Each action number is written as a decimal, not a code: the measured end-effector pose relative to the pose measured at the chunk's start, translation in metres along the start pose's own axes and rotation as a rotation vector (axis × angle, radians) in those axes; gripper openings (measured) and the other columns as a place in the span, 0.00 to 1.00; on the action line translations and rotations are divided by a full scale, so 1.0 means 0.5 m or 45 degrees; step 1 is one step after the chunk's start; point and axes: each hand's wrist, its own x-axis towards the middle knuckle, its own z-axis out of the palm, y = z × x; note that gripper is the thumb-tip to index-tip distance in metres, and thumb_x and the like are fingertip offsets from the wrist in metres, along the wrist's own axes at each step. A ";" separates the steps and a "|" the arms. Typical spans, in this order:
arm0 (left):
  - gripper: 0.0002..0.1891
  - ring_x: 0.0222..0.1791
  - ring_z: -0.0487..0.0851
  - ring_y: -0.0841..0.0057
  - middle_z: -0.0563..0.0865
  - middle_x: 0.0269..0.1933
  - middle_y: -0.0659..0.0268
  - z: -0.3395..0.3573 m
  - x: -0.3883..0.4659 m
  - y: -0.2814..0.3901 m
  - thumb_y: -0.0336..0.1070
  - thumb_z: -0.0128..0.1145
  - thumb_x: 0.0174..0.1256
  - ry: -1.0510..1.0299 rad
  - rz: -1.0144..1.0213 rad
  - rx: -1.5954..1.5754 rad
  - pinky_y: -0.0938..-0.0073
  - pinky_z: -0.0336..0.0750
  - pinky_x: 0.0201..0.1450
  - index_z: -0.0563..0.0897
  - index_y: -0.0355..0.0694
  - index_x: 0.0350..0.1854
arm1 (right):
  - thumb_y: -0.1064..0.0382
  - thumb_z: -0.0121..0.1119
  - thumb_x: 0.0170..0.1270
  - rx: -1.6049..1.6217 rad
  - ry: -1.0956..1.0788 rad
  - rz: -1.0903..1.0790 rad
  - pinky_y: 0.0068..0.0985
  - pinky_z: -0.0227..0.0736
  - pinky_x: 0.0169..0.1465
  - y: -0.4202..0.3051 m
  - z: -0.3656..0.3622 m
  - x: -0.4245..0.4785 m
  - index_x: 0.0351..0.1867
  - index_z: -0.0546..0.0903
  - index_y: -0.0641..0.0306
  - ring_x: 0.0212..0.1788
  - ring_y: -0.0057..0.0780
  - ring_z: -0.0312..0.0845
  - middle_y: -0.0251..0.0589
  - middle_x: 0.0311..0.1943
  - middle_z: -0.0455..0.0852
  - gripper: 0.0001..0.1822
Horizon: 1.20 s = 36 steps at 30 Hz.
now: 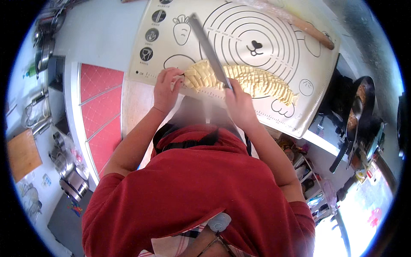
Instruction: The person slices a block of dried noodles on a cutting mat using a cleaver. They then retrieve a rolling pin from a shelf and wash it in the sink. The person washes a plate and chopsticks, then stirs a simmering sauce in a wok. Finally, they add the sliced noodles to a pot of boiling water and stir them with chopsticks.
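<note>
A long row of yellowish dough (257, 78), cut crosswise into many narrow strips, lies along the near part of a printed baking mat (179, 38). In my right hand (239, 104) is the handle of a long-bladed kitchen knife (208, 49). Its blade slants away to the upper left, across the dough near the row's left part. My left hand (167, 88) rests at the left end of the row, thumb and fingers bent and apart. Nothing shows in its grasp; whether its fingertips touch the dough, I cannot tell.
A floury wooden rolling pin (308, 30) lies at the mat's far right. Beyond the right edge stands a black frying pan (361, 102) holding food and a spoon. Red cabinet drawers (101, 99) are on the left, with a steel pot (74, 186) further down.
</note>
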 end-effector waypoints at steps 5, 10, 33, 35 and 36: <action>0.13 0.40 0.83 0.73 0.82 0.47 0.64 -0.003 0.122 0.021 0.26 0.60 0.62 -0.044 0.010 -0.021 0.75 0.81 0.38 0.80 0.42 0.49 | 0.62 0.50 0.73 -0.074 0.368 -0.047 0.46 0.74 0.42 0.038 -0.074 -0.094 0.62 0.71 0.61 0.38 0.63 0.81 0.63 0.35 0.83 0.18; 0.21 0.52 0.79 0.62 0.80 0.55 0.60 0.035 0.320 0.085 0.33 0.64 0.61 -0.052 0.512 0.176 0.65 0.75 0.55 0.77 0.45 0.58 | 0.61 0.50 0.72 -0.078 0.590 0.170 0.48 0.75 0.39 0.068 -0.066 -0.188 0.60 0.71 0.60 0.37 0.63 0.81 0.63 0.34 0.83 0.17; 0.23 0.49 0.79 0.50 0.78 0.49 0.51 0.097 0.530 0.065 0.46 0.61 0.63 -0.514 0.840 0.614 0.54 0.74 0.48 0.72 0.38 0.54 | 0.56 0.56 0.70 0.178 1.503 0.751 0.45 0.77 0.43 0.128 0.202 -0.509 0.59 0.74 0.56 0.43 0.58 0.82 0.57 0.38 0.86 0.19; 0.23 0.49 0.79 0.50 0.79 0.49 0.51 0.056 0.484 0.091 0.46 0.61 0.63 -0.504 0.810 0.612 0.54 0.74 0.48 0.73 0.37 0.53 | 0.55 0.56 0.70 0.210 1.544 0.764 0.45 0.77 0.43 0.152 0.227 -0.542 0.59 0.74 0.56 0.42 0.58 0.82 0.57 0.38 0.86 0.19; 0.22 0.49 0.79 0.50 0.79 0.48 0.51 0.037 0.458 0.106 0.46 0.62 0.63 -0.503 0.787 0.603 0.54 0.74 0.47 0.73 0.37 0.53 | 0.54 0.56 0.70 0.224 1.564 0.770 0.45 0.77 0.43 0.163 0.239 -0.558 0.58 0.74 0.56 0.42 0.58 0.82 0.57 0.38 0.86 0.19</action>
